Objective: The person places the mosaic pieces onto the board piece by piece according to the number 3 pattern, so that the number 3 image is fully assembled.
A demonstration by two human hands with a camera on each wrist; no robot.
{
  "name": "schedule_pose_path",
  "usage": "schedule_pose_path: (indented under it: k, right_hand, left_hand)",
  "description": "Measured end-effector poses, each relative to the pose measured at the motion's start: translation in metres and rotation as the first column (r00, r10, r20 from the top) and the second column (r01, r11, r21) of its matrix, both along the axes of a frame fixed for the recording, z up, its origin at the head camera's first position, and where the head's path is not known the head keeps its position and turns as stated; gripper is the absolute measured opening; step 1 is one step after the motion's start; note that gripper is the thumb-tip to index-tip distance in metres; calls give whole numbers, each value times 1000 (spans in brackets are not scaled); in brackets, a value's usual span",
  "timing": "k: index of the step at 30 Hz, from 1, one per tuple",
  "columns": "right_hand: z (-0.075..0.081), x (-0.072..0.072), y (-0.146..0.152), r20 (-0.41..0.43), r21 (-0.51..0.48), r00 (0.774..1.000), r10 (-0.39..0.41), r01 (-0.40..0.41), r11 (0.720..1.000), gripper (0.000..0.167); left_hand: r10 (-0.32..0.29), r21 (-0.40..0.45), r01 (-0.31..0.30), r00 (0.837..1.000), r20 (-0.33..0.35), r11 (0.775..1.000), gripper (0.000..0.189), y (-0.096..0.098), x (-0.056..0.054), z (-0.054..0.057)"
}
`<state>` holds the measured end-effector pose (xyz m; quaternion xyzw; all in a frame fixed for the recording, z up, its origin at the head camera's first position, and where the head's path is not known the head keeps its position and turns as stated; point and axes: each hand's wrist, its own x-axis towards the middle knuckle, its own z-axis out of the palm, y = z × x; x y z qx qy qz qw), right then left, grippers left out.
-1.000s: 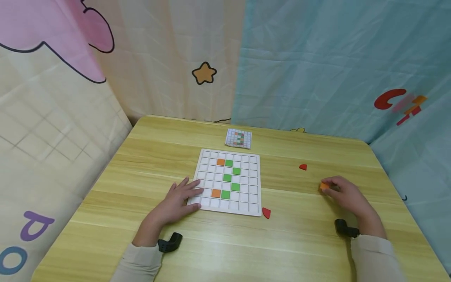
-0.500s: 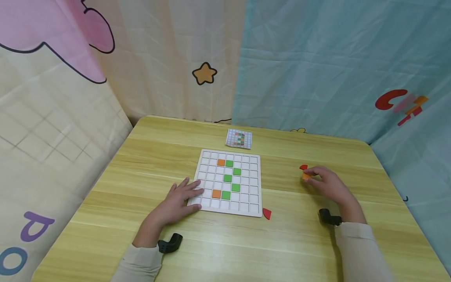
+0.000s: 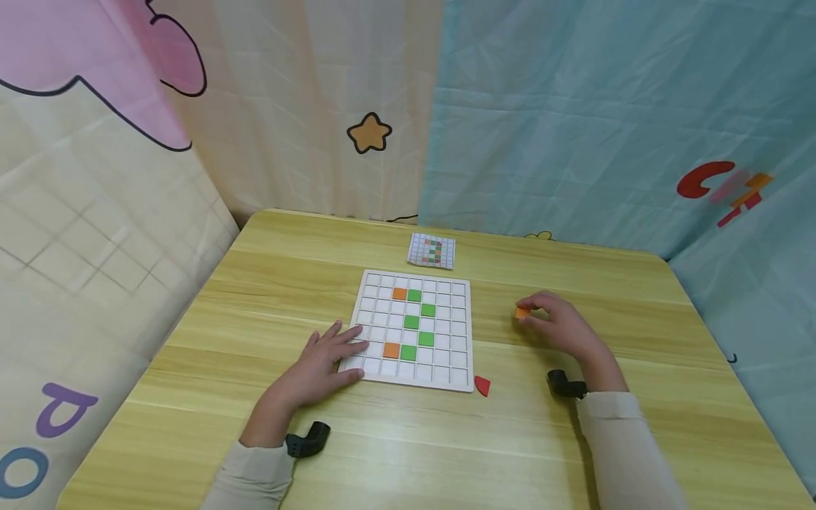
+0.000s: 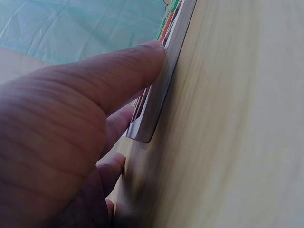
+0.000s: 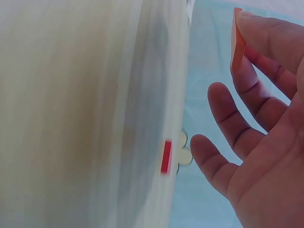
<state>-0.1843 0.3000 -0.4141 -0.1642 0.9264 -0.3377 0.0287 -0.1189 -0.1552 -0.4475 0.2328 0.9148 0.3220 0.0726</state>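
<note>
My right hand (image 3: 561,326) pinches an orange square tile (image 3: 522,312) between thumb and fingers, above the table to the right of the white grid board (image 3: 460,340). In the right wrist view the orange tile (image 5: 238,42) shows edge-on, and the other fingers are loosely bent. My left hand (image 3: 324,363) rests on the board's lower left corner with fingers spread; in the left wrist view the thumb (image 4: 142,64) touches the board's edge (image 4: 164,80). Several green tiles (image 3: 411,322) and two orange tiles (image 3: 391,350) lie in the grid.
A small printed pattern card (image 3: 431,251) lies behind the board. One red quarter-round piece (image 3: 482,385) lies by the board's lower right corner. Another red piece (image 5: 166,156) shows in the right wrist view, hidden behind the right hand in the head view. Curtains surround the table.
My right hand has moved left toward the board, carrying the orange tile, and now covers the far red piece in the head view. My left hand has stayed in place.
</note>
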Motion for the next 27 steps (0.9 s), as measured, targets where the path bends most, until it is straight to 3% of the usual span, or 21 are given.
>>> schedule_pose_path:
  k: [27]
  right_hand:
    - [4, -17, -75, 37, -47, 999, 28, -27, 999, 26]
  left_hand:
    - [3, -7, -3, 1000, 6, 1000, 51, 0, 0, 0]
